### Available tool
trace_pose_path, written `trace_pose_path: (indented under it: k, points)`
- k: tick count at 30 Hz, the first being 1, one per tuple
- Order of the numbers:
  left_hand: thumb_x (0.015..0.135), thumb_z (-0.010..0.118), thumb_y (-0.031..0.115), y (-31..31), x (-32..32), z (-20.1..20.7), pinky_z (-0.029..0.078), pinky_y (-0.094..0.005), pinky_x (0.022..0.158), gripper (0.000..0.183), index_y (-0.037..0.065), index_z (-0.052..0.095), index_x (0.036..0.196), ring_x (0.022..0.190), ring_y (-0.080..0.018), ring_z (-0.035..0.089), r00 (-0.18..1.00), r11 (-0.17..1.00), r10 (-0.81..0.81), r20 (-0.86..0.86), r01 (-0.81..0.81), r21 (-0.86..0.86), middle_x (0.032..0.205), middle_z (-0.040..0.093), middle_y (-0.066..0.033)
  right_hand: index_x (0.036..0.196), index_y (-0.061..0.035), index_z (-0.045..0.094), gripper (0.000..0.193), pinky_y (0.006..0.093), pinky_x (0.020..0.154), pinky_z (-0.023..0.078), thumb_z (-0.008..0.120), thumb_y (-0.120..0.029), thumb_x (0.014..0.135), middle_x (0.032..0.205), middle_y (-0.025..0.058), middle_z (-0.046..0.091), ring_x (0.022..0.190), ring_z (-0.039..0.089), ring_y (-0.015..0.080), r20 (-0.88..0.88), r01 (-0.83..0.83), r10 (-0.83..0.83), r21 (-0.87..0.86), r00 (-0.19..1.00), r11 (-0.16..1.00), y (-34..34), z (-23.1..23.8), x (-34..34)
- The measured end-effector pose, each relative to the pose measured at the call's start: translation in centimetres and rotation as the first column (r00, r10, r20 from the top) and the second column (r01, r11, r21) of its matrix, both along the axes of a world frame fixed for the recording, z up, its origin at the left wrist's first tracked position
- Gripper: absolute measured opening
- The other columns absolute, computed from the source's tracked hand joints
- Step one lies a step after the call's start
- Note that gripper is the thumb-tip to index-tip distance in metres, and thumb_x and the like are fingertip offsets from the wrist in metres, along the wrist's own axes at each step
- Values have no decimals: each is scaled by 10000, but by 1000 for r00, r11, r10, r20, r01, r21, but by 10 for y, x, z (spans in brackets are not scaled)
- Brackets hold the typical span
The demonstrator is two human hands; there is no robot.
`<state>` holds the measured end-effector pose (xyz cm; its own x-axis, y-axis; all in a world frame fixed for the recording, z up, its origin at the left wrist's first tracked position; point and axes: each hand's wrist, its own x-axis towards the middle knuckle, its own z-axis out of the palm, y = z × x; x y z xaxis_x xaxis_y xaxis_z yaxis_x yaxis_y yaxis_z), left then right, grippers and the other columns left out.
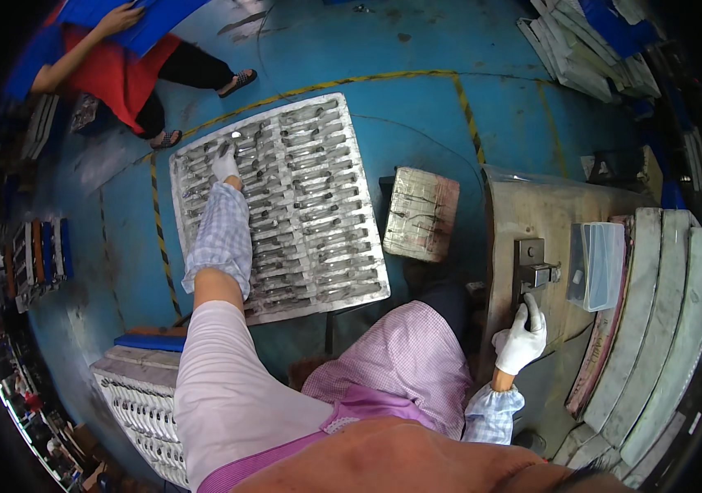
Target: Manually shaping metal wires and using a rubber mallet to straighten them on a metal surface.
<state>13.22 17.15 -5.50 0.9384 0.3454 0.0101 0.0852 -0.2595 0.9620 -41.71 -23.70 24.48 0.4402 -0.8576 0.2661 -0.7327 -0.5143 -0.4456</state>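
Note:
My left hand point(224, 167), in a white glove, reaches over the upper left part of a large pale tray point(374, 271) filled with rows of slim, shiny metal parts point(330, 205). Its fingers are drawn together down among the parts; whatever they grip is too small to make out. On my right, a dark metal fixture point(529, 256) with a bright block stands on a wooden bench point(507, 197). My right hand point(522, 343), gloved in white, is at the fixture's near end. Two of its fingers stretch toward the fixture, and I see nothing held in them.
A tape-wrapped box point(421, 214) stands between tray and bench. Clear plastic bins point(597, 267) and stacked grey trays point(651, 304) line the right side. Another tray of metal parts point(141, 411) is at lower left. A person in red point(112, 78) stands at upper left, with a blue sheet.

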Motion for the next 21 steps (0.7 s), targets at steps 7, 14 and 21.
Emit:
trace_pose_path:
  k: [7, 14, 21]
  points:
    - [789, 738, 193, -20, -28, 20, 515, -392, 833, 622, 168, 548, 1381, 970, -327, 685, 991, 850, 59, -122, 14, 527, 1096, 711, -154, 1055, -91, 735, 186, 329, 696, 471, 645, -77, 893, 792, 78, 618, 702, 572, 214, 82, -2, -3, 57, 997, 998, 2, -3, -2]
    - [770, 707, 128, 6, -41, 23, 501, -391, 899, 652, 123, 525, 1396, 1021, -321, 666, 991, 663, -134, -2, 91, 743, 1122, 685, -190, 1056, -90, 735, 187, 329, 691, 473, 650, -75, 891, 800, 74, 627, 704, 580, 208, 77, -8, 3, 71, 997, 997, 1, -4, -1]
    - [772, 572, 3, 103, -153, 28, 477, -392, 957, 430, -18, 647, 1195, 1057, -343, 638, 993, 793, 27, 117, -93, 602, 1134, 670, -224, 1060, -95, 734, 190, 337, 706, 480, 654, -81, 888, 813, 80, 640, 726, 596, 221, 63, -25, 22, 57, 998, 998, -5, -7, -2]
